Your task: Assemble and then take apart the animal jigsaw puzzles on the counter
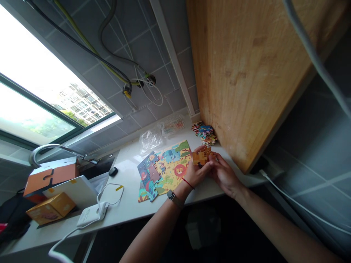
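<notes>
Both hands [211, 171] hover close together over the white tabletop [124, 193], beside a tall wooden board [246, 73], their fingers pinching a small cluster of orange jigsaw pieces [201, 158]. A part-finished animal jigsaw puzzle [166, 171] lies flat on the tabletop, just beside the hands, with a crumpled plastic bag [150, 140] beyond it. A heap of loose jigsaw pieces [204, 133] sits against the board, near the hands.

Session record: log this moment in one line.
left hand: holds orange puzzle pieces | right hand: holds same pieces | beside: part-built jigsaw | pile: loose pieces
</notes>
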Demonstrator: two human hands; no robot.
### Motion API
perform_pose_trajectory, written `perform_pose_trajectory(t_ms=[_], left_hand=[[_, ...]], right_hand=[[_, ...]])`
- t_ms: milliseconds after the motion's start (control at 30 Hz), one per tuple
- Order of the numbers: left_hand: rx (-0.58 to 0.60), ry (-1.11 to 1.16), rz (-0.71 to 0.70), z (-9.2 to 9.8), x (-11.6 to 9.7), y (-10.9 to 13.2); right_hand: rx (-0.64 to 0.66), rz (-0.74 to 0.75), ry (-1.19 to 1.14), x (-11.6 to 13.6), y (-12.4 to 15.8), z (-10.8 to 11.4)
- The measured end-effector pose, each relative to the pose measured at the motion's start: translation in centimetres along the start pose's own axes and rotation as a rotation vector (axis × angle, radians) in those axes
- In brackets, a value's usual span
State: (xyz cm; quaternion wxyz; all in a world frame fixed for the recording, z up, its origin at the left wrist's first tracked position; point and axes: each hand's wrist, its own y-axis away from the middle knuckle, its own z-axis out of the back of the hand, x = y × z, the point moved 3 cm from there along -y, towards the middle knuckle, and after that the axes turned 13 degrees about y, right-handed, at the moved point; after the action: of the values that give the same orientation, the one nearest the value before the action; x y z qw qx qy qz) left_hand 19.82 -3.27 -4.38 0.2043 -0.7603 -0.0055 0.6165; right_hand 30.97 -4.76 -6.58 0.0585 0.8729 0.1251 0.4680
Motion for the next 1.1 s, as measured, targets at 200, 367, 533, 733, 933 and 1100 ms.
perform_pose_trajectory(t_ms=[200,367,533,733,933,1100], left_hand=[[-0.025,-0.011,0.055,-0.1,-2.0,-0.2],[-0.135,-0.131,0.067,-0.1,-0.7,-0.5],[-0.156,-0.187,0.040,-0.6,0.4,-0.7],[-0.168,-0.087,0.071,-0.1,0.1,-0.8],[-0.046,-0.014,0.053,-0.1,-1.3,-0.6],[-0.071,-0.011,0.071,-0.8,-2.4,-0.9]], right_hand=[[0.044,0.007,0.056,0.8,0.6,-0.4],[0.060,0.004,-0.010,0.8,0.4,-0.5],[0.045,-0.015,-0.091,0.7,0.1,-0.5],[0.047,0.037,0.020,0.3,0.2,-0.4],[0.060,0.074,0.099,0.2,0.4,-0.4],[0.084,0.064,0.129,0.5,0.7,-0.6]])
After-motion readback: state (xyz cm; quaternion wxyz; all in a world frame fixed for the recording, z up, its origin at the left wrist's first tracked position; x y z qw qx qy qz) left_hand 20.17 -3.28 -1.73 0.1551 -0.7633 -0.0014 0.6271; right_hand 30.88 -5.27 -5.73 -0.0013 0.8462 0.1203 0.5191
